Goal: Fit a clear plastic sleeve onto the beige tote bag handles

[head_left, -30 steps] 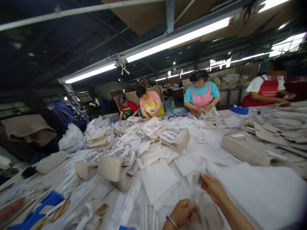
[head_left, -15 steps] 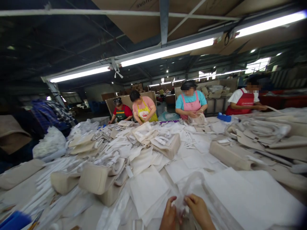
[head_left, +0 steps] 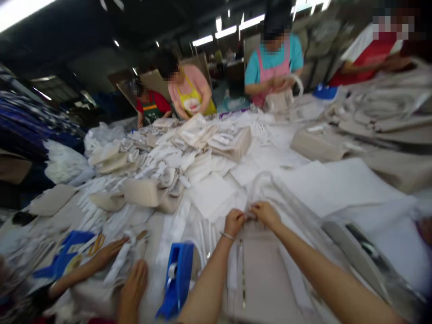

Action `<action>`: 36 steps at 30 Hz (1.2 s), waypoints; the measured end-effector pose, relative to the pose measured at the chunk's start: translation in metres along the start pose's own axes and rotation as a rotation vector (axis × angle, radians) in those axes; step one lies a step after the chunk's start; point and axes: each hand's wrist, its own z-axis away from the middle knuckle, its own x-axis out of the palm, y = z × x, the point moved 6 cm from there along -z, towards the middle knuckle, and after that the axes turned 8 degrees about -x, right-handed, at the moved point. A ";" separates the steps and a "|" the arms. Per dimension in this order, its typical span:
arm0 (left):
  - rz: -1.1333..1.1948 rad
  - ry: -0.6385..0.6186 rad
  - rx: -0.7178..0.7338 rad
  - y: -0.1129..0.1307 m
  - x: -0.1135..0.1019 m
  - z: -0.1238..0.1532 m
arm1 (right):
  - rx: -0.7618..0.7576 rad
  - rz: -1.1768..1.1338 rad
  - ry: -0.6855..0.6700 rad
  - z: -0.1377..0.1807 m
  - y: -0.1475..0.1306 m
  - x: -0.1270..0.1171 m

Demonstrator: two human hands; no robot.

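My left hand (head_left: 233, 221) and my right hand (head_left: 266, 212) meet over the table and pinch the edge of a clear plastic bag (head_left: 270, 189) between their fingertips. A metal bangle circles my left wrist. The bag loops away from me over white fabric sheets (head_left: 324, 184). Under my forearms lies a flat beige piece (head_left: 261, 274) with a thin strip along it. A blue tape dispenser (head_left: 178, 279) stands just left of my left arm.
A co-worker's two hands (head_left: 111, 270) work at the lower left beside a blue holder with scissors (head_left: 77, 252). Beige bags (head_left: 145, 191) and white pieces cover the table. Several aproned people (head_left: 189, 90) stand at the far side.
The view has tilted downward, so my forearms, the tape dispenser and a co-worker's hands show now. My hands stay together on the plastic bag, now further out over the table.
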 end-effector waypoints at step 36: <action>0.301 -0.147 -0.279 -0.057 0.020 -0.001 | 0.191 0.324 -0.330 0.003 0.040 0.065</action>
